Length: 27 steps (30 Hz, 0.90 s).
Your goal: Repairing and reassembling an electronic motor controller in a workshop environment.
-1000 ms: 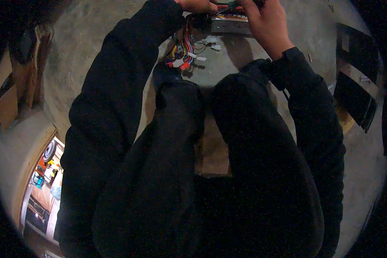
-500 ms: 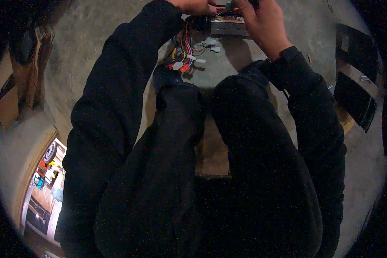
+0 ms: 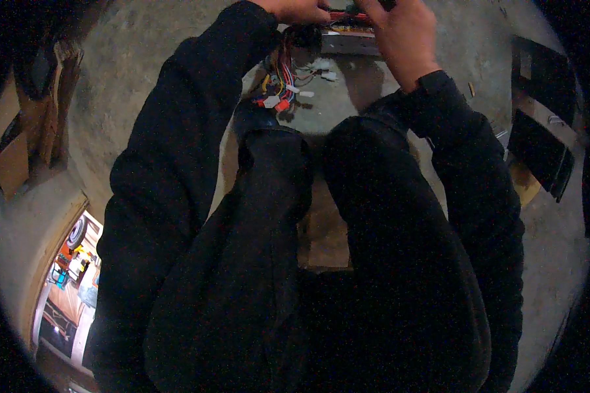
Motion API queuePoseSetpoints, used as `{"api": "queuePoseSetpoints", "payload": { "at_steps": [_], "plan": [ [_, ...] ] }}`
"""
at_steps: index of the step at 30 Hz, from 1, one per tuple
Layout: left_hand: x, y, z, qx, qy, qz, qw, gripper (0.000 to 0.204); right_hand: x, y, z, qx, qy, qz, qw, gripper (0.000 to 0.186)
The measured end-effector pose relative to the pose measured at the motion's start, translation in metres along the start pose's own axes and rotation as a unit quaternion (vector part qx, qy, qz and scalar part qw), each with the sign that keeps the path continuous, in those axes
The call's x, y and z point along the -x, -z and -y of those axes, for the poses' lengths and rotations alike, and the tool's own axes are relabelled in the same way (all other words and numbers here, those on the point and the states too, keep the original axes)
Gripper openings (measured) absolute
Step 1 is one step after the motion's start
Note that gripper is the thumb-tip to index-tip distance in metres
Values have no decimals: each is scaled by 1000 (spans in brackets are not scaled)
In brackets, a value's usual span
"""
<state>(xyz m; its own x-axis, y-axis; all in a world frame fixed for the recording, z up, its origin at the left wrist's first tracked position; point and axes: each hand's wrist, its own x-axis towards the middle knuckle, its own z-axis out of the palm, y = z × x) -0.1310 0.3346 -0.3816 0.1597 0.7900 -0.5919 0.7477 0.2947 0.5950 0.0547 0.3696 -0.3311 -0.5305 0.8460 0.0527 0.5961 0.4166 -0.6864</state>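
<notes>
A grey metal unit (image 3: 349, 44) lies on the floor beyond my feet, with red wires (image 3: 347, 16) stretched along its far side. My left hand (image 3: 300, 10) is closed at the left end of those wires, its fingers partly cut off by the top edge. From the right, my right hand (image 3: 408, 39) reaches over the unit's corner. Its thumb and fingers are closed around something dark among the wires, too hidden to name. A wire harness (image 3: 283, 72) spills off the unit's left end toward my left foot, ending in white and red connectors (image 3: 282, 105).
Black flat panels (image 3: 541, 141) lie on the concrete floor at the right. Folded cardboard (image 3: 49, 111) leans at the left. A bright doorway (image 3: 69, 281) opens at the lower left. Under my legs is a brown box-like seat (image 3: 328, 236).
My right hand and forearm have shifted slightly, with the thumb and fingertips a little higher. The left hand stays nearly in place; the unit and harness look the same.
</notes>
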Motion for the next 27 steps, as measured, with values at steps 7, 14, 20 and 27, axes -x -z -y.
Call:
{"api": "queuePoseSetpoints", "payload": {
  "at_steps": [7, 14, 20, 27],
  "plan": [
    [2, 2, 1, 38, 1, 3, 999, 36, -12, 7, 4, 112, 107, 87, 984, 30],
    [-38, -25, 59, -59, -114, -45, 991, 30, -36, 41, 16, 323, 499, 159, 788, 30],
    [-33, -31, 62, -50, -95, -47, 993, 32, -41, 27, 34, 236, 236, 306, 892, 22],
    [-11, -29, 44, 47, -69, -42, 996, 34, -35, 18, 30, 360, 387, 259, 808, 15]
  ]
}}
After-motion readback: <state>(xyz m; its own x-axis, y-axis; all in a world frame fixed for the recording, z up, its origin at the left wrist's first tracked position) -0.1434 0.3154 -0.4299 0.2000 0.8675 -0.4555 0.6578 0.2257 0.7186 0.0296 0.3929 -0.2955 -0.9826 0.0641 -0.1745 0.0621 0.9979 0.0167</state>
